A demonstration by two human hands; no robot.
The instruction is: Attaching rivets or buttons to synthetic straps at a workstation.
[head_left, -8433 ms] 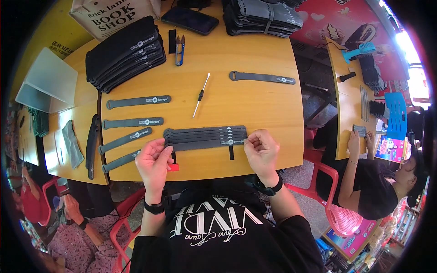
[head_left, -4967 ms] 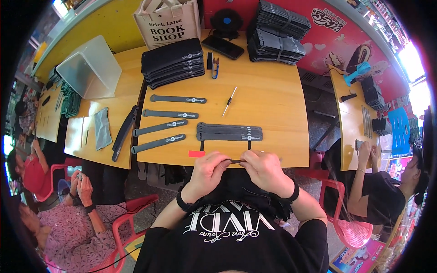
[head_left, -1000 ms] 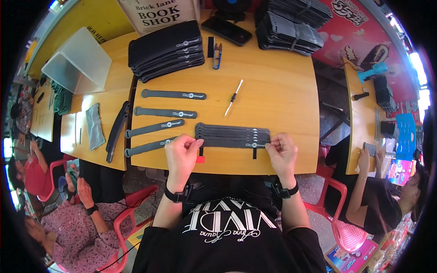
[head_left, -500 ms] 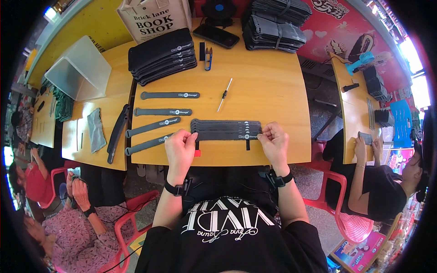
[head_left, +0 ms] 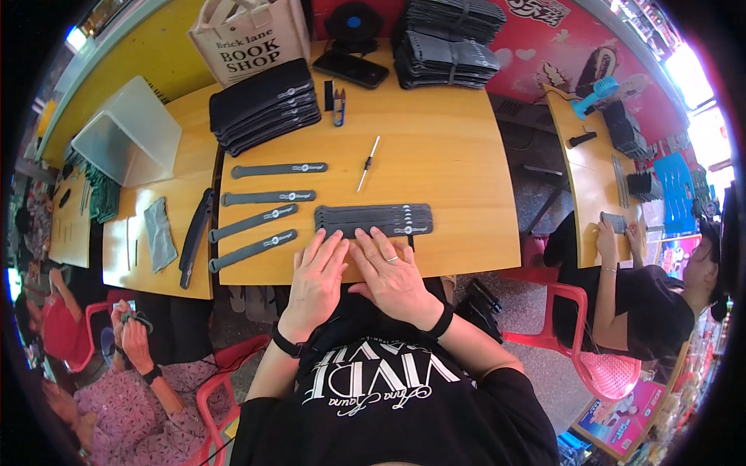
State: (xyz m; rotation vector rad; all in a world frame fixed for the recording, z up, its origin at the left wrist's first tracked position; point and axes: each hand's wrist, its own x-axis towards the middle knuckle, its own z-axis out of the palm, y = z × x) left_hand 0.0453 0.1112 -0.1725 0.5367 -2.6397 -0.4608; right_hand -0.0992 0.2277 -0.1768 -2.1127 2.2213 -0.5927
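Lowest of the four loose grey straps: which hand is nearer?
Left. The left hand is just off the printed end of the lowest strap, to its right; the right hand is farther right, beyond the left hand.

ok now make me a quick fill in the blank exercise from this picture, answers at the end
1. The person's left hand and right hand are spread side by side, palms ____.
2. Left of the overlapping dark grey fabric straps, exactly ____ single dark grey straps lie on the yellow-brown wooden table.
3. A thin shiny ring sits on a finger of the ____ hand.
4. Behind the black fabric stack stands a cream cloth ____.

Missing words: down; four; right; bag.
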